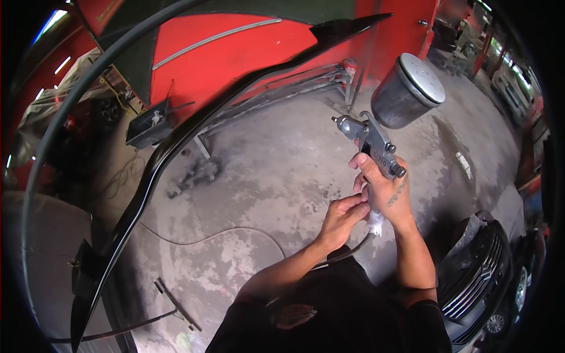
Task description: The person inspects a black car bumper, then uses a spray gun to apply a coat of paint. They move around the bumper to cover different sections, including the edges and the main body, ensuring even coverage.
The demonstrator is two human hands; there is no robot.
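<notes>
My right hand [389, 197] is wrapped round the handle of a metal spray gun [372, 138], held up in front of me with its nozzle toward the left. A round metal paint cup [394, 97] with a silver lid is mounted on it, tilted to the right. My left hand [340, 220] is closed, its fingertips pinched against the lower handle. What lies between those fingertips is hidden. White wrapping [375, 223] covers the handle's bottom end, where a dark air hose [350, 252] joins. A long, glossy black car trim panel [170, 144] stretches across the left, apart from both hands.
A dark curved bar [56, 117] arches over the left side. Behind the panel are a metal rack [276, 94], a black bin [152, 126] and a red wall [235, 50]. A thin hose [235, 229] lies on the stained floor. A car grille [477, 279] stands at lower right.
</notes>
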